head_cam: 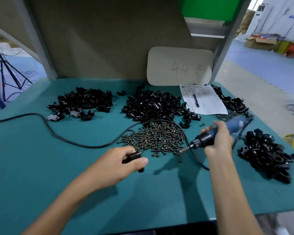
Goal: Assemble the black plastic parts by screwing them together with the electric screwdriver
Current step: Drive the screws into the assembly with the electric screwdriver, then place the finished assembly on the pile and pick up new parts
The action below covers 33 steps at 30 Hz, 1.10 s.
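Gripping a black plastic part (pixel 134 156) between curled fingers and thumb, the left hand (pixel 124 162) is held just in front of the screw pile (pixel 156 138), at its near-left edge. The electric screwdriver (pixel 209 137) is clasped in the curled fingers of the right hand (pixel 217 141) just right of the screw pile, with the bit angled down toward the pile's near-right edge. Contact between bit and screw cannot be told. A black cable (pixel 58 131) is laid across the green table (pixel 41 175) left of the screw pile. 3 heaps of black parts are recorded: the right heap (pixel 265 155) well right of the screw pile, the centre heap (pixel 153 104) directly behind it, and the left heap (pixel 81 102) behind and left. A printed sheet (pixel 209 102) bearing a pen (pixel 196 100) is noted behind and right of the screw pile, and a board marked 44 (pixel 178 66) is propped farther behind.
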{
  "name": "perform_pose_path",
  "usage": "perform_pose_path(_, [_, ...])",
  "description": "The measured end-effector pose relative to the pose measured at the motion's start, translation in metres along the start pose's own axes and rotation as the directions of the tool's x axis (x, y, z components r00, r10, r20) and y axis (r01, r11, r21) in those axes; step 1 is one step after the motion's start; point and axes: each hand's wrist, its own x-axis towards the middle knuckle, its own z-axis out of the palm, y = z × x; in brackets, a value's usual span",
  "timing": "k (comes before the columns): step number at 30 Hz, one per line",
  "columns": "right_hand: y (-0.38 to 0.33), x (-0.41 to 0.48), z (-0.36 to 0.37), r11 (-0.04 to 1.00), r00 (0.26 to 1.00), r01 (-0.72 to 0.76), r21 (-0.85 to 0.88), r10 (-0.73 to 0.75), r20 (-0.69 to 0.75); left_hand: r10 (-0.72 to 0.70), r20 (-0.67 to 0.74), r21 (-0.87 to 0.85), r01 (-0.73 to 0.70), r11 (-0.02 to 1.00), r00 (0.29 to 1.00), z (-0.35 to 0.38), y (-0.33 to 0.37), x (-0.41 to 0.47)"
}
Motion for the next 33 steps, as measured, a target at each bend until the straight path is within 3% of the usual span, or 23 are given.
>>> perform_pose_path(2, [0.004, 0.009, -0.01, 0.955, 0.998, -0.057, -0.292, 0.065, 0.017, -0.03, -0.032, -0.019, 0.03, 0.999, 0.999, 0.006, 0.0, 0.009])
perform_pose_path(5, [0.022, 0.019, -0.025, 0.781, 0.999, 0.033, -0.623, -0.032, 0.013, -0.02, -0.009, -0.037, 0.019, 0.999, 1.0, 0.013, 0.003, 0.015])
perform_pose_path(8, [0.036, 0.017, -0.034, 0.429, 0.98, 0.143, -0.892, -0.19, 0.066, -0.019, -0.029, 0.033, 0.02, 0.999, 0.999, 0.015, 0.008, 0.019])
perform_pose_path(11, [0.041, 0.01, -0.037, 0.061, 0.938, 0.238, -0.969, -0.272, 0.213, -0.009, -0.054, 0.143, 0.017, 0.99, 0.998, 0.019, 0.012, 0.026])
perform_pose_path(12, [0.04, 0.003, -0.035, 0.016, 0.906, 0.3, -0.954, -0.316, 0.28, 0.004, -0.061, 0.176, 0.007, 0.984, 0.998, 0.021, 0.014, 0.029])
perform_pose_path(13, [0.038, -0.009, -0.031, 0.055, 0.88, 0.389, -0.919, -0.315, 0.354, 0.026, -0.068, 0.205, -0.012, 0.979, 0.997, 0.024, 0.017, 0.032])
perform_pose_path(15, [0.034, -0.038, -0.021, 0.331, 0.834, 0.546, -0.769, -0.126, 0.538, 0.082, -0.069, 0.235, -0.064, 0.97, 0.994, 0.029, 0.026, 0.04])
perform_pose_path(16, [0.035, -0.054, -0.017, 0.487, 0.779, 0.531, -0.693, 0.041, 0.626, 0.114, -0.06, 0.235, -0.097, 0.967, 0.992, 0.032, 0.031, 0.044])
perform_pose_path(17, [0.039, -0.065, -0.016, 0.577, 0.705, 0.51, -0.638, 0.145, 0.694, 0.149, -0.043, 0.227, -0.136, 0.964, 0.988, 0.034, 0.036, 0.048])
perform_pose_path(18, [0.043, -0.071, -0.018, 0.6, 0.651, 0.534, -0.596, 0.158, 0.743, 0.187, -0.021, 0.216, -0.178, 0.96, 0.982, 0.037, 0.041, 0.051])
perform_pose_path(20, [0.047, -0.074, -0.024, 0.576, 0.633, 0.606, -0.549, 0.071, 0.771, 0.227, 0.022, 0.248, -0.225, 0.942, 0.974, 0.042, 0.047, 0.055])
perform_pose_path(23, [0.027, -0.059, -0.044, 0.543, 0.716, 0.604, -0.583, -0.048, 0.697, 0.178, 0.024, 0.393, -0.173, 0.903, 0.984, 0.038, 0.042, 0.055])
perform_pose_path(25, [-0.003, -0.038, -0.064, 0.492, 0.795, 0.578, -0.651, -0.16, 0.585, 0.133, -0.049, 0.34, -0.109, 0.934, 0.99, 0.026, 0.028, 0.059])
perform_pose_path(27, [-0.039, -0.01, -0.087, 0.351, 0.82, 0.569, -0.744, -0.317, 0.477, 0.083, -0.158, 0.224, -0.047, 0.974, 0.984, 0.008, 0.006, 0.065])
perform_pose_path(30, [-0.093, 0.034, -0.12, 0.126, 0.746, 0.496, -0.859, -0.568, 0.347, 0.016, -0.256, 0.144, 0.022, 0.989, 0.966, -0.018, -0.042, 0.083])
perform_pose_path(33, [-0.131, 0.068, -0.148, 0.049, 0.667, 0.37, -0.928, -0.709, 0.228, -0.032, -0.324, 0.032, 0.045, 0.999, 0.945, -0.035, -0.091, 0.103])
